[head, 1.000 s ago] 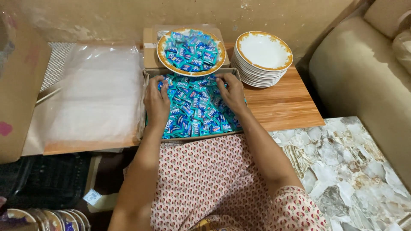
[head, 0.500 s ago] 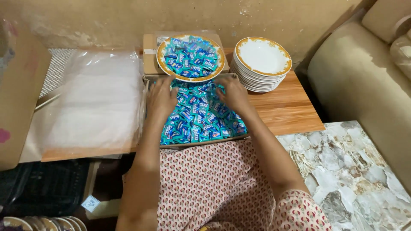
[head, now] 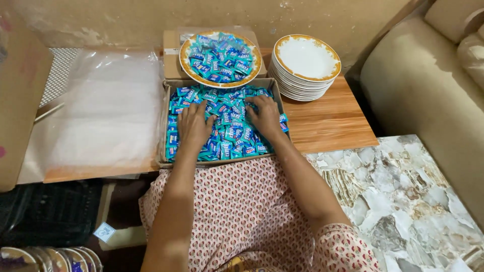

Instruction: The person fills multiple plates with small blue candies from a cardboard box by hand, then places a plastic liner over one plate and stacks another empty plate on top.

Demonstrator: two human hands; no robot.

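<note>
Blue-wrapped candies fill shallow cardboard tray at near edge of wooden desk. Left hand and right hand lie flat on candies inside tray, fingers spread, grasping nothing. Beyond tray: gold-rimmed plate heaped with same candies. Right of tray: stack of empty plates. Left of tray: clear plastic sheet.
</note>
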